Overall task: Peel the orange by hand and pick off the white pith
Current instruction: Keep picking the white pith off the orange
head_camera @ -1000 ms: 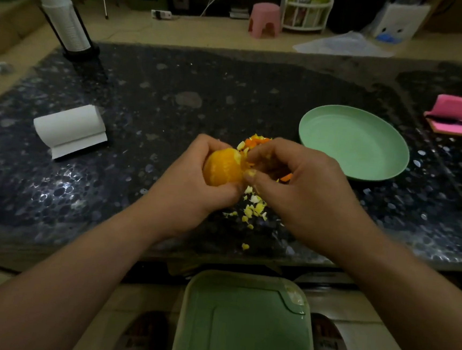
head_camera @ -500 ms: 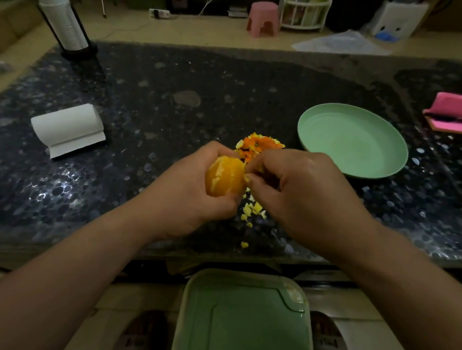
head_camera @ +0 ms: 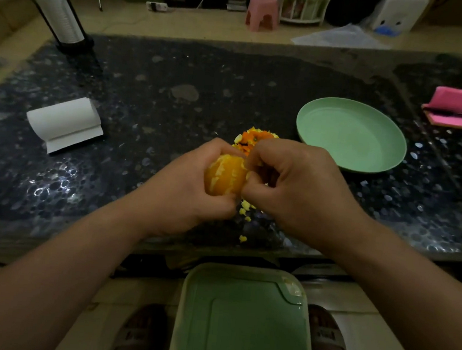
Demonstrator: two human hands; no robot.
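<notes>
Peeled orange, round, pith-streaked: gripped in the curled left hand above the glossy speckled table's near edge. The right hand pinches its side; ragged peel scraps heaped just behind.

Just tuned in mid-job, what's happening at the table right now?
A person is peeling an orange over the dark table. The left hand grips the orange, whose visible side is bare of rind and streaked with white pith. The right hand pinches at its side, picking. Peel scraps lie piled on the table just beyond the hands, with smaller bits nearer the person. A green plate sits to the right.
</notes>
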